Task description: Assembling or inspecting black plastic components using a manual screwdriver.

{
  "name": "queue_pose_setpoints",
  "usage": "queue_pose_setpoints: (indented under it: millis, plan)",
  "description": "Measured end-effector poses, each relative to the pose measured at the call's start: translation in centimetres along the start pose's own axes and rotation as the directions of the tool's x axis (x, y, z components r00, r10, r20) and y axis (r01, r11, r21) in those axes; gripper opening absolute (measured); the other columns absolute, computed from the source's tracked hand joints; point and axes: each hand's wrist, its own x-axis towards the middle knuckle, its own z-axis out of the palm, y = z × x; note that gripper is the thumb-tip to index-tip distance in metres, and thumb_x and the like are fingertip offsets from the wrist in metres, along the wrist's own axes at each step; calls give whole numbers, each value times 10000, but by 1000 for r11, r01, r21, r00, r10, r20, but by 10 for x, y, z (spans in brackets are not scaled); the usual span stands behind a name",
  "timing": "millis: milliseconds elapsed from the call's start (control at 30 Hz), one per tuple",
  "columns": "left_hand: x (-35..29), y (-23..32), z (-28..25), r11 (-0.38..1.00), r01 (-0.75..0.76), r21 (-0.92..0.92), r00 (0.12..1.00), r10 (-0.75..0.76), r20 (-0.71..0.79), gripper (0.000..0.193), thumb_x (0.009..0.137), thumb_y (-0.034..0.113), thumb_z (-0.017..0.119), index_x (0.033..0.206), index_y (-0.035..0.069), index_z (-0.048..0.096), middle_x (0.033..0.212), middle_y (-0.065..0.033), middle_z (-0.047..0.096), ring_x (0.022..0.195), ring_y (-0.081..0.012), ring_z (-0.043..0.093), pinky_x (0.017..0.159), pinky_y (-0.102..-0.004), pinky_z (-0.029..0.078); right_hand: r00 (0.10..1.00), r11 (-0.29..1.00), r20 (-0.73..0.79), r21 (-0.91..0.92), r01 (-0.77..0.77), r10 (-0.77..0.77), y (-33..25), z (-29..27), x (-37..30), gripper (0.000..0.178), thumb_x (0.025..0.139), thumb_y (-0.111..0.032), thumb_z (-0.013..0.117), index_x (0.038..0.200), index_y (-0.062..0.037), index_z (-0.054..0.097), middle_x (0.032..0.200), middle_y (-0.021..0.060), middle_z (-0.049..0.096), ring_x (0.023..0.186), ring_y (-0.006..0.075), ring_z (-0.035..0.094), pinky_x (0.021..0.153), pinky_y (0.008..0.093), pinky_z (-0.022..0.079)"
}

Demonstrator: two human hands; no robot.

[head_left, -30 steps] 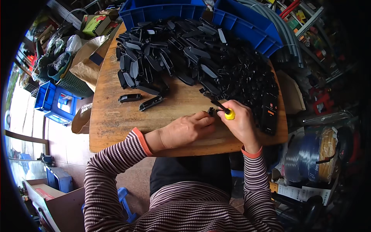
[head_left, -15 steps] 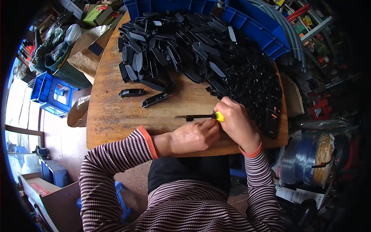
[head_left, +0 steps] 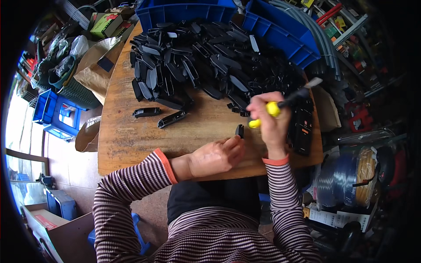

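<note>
My left hand (head_left: 218, 156) is closed near the front edge of the wooden table (head_left: 123, 149). Its thumb and fingertips pinch a small black plastic piece (head_left: 239, 130) that stands up from them. To the right and a little higher, my right hand (head_left: 272, 120) grips a yellow-handled tool (head_left: 272, 109). The tool's dark shaft and pale tip slant to the upper right; motion blur hides its exact kind. Two long black plastic housings (head_left: 172, 119) lie apart from the heap, left of my hands.
A big heap of black plastic parts (head_left: 184, 65) covers the table's far side, smaller pieces at right. Blue crates (head_left: 280, 33) stand behind it. Black flat items (head_left: 303, 127) lie by the right edge. Brown paper bags (head_left: 94, 65) and a blue crate (head_left: 55, 111) stand left.
My right hand has drawn away from the left and risen slightly, and the tool has swung from pointing left to pointing upper right. The small black piece now shows in my left fingertips.
</note>
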Motion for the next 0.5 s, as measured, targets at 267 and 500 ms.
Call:
queue_pose_setpoints:
  millis: [267,500]
  plan:
    - [4,-20,1,984,19,-176,998,-8,66,289,838,137,562,1112,61,616,997,-90,562,1078,-253,539,1023,-399,397,979,562,171,-823,79,112,-6,-82,-41,170,793,-45,721,944,6,662,864,137,682,730,280,658,659,348,507]
    - [-47,-41,-61,690,702,-178,708,-704,62,320,767,60,611,1082,69,559,914,-104,543,810,-282,611,633,-385,512,954,567,128,-822,-52,273,5,-91,-50,206,749,-32,722,931,21,641,901,199,645,844,391,628,723,404,500]
